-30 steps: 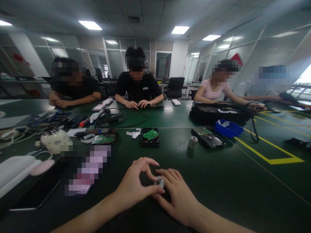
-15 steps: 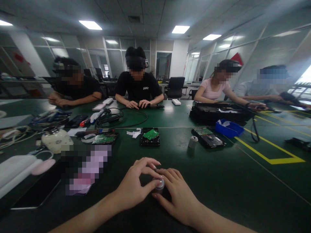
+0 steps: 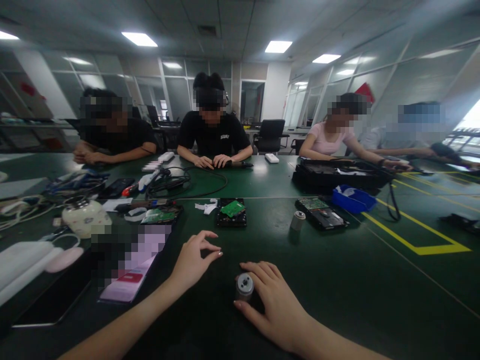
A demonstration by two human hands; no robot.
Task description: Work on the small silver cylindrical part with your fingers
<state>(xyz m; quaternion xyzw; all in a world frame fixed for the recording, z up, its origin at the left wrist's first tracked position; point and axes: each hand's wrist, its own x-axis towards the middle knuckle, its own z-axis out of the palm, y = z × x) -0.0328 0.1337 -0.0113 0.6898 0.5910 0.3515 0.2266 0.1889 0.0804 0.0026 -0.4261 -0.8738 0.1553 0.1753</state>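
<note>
My right hand point(image 3: 279, 302) rests on the table with thumb and fingers curled around a small upright metal cylinder point(image 3: 245, 286). Dark holes show in the cylinder's pale top. Left of it, my left hand point(image 3: 193, 257) is raised off the cylinder, thumb and index fingertip pinched together. Whatever lies in that pinch, if anything, is too small to make out. A second metal cylinder point(image 3: 298, 220) stands farther back on the green table point(image 3: 337, 290). Beyond my left hand lies a hard drive point(image 3: 222, 218) with a green circuit board point(image 3: 233, 207) on it.
Another opened drive point(image 3: 325, 214) and a blue tray point(image 3: 354, 199) lie to the right. At left are a phone point(image 3: 52, 295), a pinkish packet point(image 3: 129, 280), a cream jar point(image 3: 86, 217), cables point(image 3: 168, 182) and another drive point(image 3: 163, 215). Several people sit across the table.
My left hand has drawn back from the cylinder's top, left and slightly away from me. The holed top is now uncovered. My right hand has stayed around the cylinder.
</note>
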